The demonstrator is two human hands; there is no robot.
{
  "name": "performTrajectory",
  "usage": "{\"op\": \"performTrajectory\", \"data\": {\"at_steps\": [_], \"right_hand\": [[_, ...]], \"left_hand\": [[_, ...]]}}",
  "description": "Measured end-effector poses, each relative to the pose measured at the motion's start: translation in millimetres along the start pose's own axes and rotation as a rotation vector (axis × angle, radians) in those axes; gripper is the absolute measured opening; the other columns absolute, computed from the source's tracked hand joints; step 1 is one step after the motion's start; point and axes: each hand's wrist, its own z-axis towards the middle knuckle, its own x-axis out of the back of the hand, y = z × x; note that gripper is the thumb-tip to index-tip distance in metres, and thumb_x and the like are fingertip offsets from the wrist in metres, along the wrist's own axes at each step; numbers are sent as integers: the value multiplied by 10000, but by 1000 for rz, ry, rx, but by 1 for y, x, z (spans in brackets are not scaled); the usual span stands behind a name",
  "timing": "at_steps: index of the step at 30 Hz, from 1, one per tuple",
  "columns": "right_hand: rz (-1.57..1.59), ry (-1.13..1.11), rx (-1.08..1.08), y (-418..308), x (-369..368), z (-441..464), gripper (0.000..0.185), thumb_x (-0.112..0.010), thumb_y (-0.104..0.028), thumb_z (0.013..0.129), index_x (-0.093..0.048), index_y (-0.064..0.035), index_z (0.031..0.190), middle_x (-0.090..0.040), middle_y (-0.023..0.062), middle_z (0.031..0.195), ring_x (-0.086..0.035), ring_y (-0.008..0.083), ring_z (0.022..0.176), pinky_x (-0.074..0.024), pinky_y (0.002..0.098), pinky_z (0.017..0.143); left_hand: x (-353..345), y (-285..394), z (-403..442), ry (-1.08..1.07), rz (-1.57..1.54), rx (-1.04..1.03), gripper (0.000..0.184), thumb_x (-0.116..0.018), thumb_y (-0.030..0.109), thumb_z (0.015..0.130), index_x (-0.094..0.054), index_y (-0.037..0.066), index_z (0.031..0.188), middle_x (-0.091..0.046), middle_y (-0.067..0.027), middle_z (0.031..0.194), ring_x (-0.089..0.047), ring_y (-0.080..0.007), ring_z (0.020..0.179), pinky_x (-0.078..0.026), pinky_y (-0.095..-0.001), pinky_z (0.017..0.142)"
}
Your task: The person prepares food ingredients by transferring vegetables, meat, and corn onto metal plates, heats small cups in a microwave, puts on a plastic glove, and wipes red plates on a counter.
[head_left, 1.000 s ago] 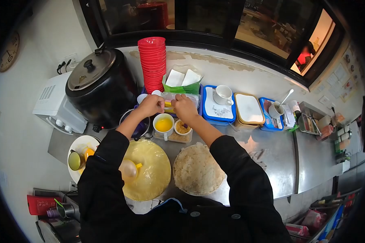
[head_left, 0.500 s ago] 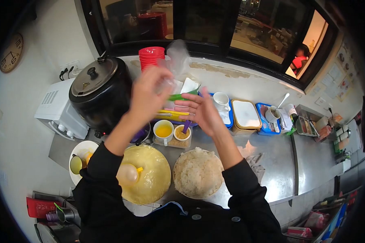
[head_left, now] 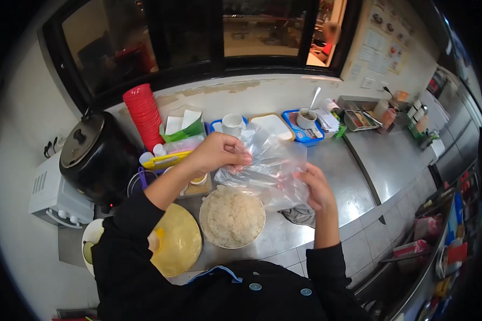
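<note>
A clear plastic bag [head_left: 270, 166] is stretched between my two hands above the steel counter. My left hand [head_left: 225, 152] pinches its left side, and my right hand [head_left: 316, 187] grips its right edge. Below and left of the bag sits a heaped bowl of white rice [head_left: 232, 218]. Left of the rice is a yellow round thing covered in plastic film [head_left: 179, 241], partly hidden by my left sleeve. Behind my left forearm, small cups of food are mostly covered.
A black cooker [head_left: 99, 160] and white microwave [head_left: 53, 192] stand at the left. Red stacked cups [head_left: 143, 115], a white mug [head_left: 232, 123] and lidded tubs line the wall. A grey cloth [head_left: 299, 215] lies under the bag. A person [head_left: 326, 43] shows through the window.
The view has swung to the right. The plastic bag, a blur near my left hand before, is now spread out between both hands. My right hand, open before, has closed on it.
</note>
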Motion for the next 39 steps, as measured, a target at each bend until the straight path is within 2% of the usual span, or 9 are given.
{"op": "performTrajectory", "data": {"at_steps": [4,8,19,21,23,27,30,34,39], "right_hand": [[-236,666,294,-24,42,-66,251,-592,-106,816,-574,25,1030,-626,107,916,-597,151,747,-486,264,637],[-421,521,289,-44,45,-134,254,-616,-89,805,-574,19,1032,-624,66,838,-567,105,705,-450,223,600],[-806,960,188,-20,208,-315,156,-600,17,665,-468,-65,673,-518,4,593,-462,86,475,-340,216,429],[-1265,951,250,-38,222,-331,151,-593,21,640,-455,-33,675,-463,50,560,-451,162,507,-366,297,483],[-1500,938,400,-75,224,-334,141,-590,23,677,-455,-15,693,-444,90,592,-447,198,535,-377,317,514],[-1468,1012,668,-176,140,-351,138,-583,72,705,-521,-32,772,-482,122,751,-506,255,620,-402,344,548],[-1471,987,1625,-166,139,-371,153,-586,115,693,-550,-8,776,-516,104,809,-500,246,731,-408,326,637],[-1287,1072,318,-26,277,-399,95,-576,54,697,-574,-11,765,-526,128,791,-548,303,716,-442,379,647],[-1337,1189,422,-15,212,-411,211,-569,82,673,-603,4,865,-551,134,831,-579,278,735,-474,319,668]], "left_hand": [[-53,21,20,41,73,24,322,-748,269,728,-609,-21,749,-606,-10,586,-518,-69,500,-436,-220,474],[-163,15,34,-127,46,-505,351,-785,188,662,-585,36,908,-615,-44,735,-564,-86,647,-459,-244,560],[-415,30,14,-591,-630,-171,225,-701,58,717,-582,55,909,-433,34,715,-479,-70,677,-420,-206,605],[-445,20,29,-668,55,-47,170,-650,39,744,-641,74,910,-486,-40,783,-507,-142,702,-441,-256,626],[-484,-1,56,-266,385,-742,329,-529,-20,717,-619,65,1021,-517,-128,821,-555,-227,797,-473,-292,664],[-478,168,14,199,214,-829,364,-563,-39,706,-604,67,1052,-434,-209,1118,-523,-309,891,-473,-376,734],[-497,166,-2,418,24,-1317,332,-572,-68,677,-630,56,979,-456,-190,1097,-498,-325,958,-465,-382,751],[-556,6,17,-148,190,-670,368,-529,-106,630,-677,43,932,-460,-175,1053,-472,-329,1011,-391,-358,879],[-564,-15,-14,-310,251,-471,481,-513,-105,614,-626,36,1060,-408,-175,1135,-469,-356,1038,-402,-384,886]]}}
